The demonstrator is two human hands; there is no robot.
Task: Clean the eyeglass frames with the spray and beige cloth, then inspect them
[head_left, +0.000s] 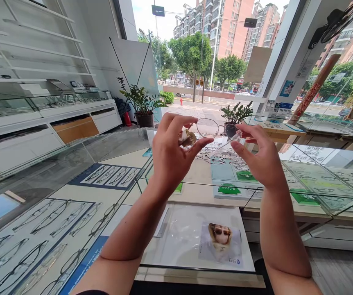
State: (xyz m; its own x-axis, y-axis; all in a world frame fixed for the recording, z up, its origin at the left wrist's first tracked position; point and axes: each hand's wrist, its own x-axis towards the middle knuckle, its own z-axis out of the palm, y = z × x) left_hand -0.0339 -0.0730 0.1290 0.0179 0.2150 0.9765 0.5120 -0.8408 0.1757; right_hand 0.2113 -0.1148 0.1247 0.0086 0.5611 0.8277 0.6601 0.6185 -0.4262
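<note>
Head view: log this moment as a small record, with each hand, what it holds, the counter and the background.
View: head camera, inside an eyewear shop
Left hand: fingertips at one rim of the glasses, crumpled bundle tucked in the fingers
Right hand: pinches the other side near the hinge
Glasses: thin round rims, held up above the counter
Counter, near: printed sheet showing sunglasses
Counter, left: rows of frames
Background: two potted plants, street outside
Bundle material: unclear
</note>
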